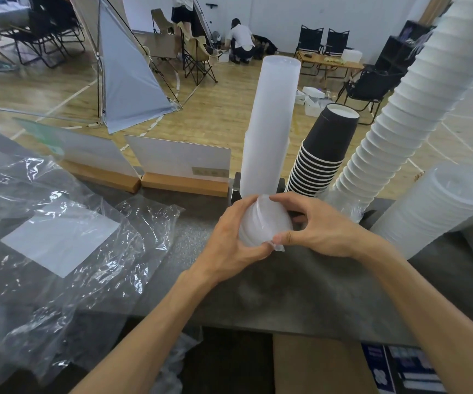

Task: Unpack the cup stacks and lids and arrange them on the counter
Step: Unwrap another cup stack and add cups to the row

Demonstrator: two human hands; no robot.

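— Forearms come in from the bottom edge, and both hands meet over the dark desk. What are they holding?

— A short stack of lids, translucent white, lying on its side just above the desk in front of the tall frosted sleeve. The left hand wraps it from the left and beneath, fingers curled closed around the rims. The right hand pinches from the right, thumb and forefinger closed on a scrap of clear wrapper at the stack's near end.

— Which way does the stack run?

— Its long axis points away and slightly left. The wrapper seems to be on it yet, though the film is hard to make out against the lids.

— So the next move?

— Probably the right hand, nearer the film's tail, peels it off while the left holds. The black cup stack, white cup stack and lid pile stand to the right; empty bags lie left.
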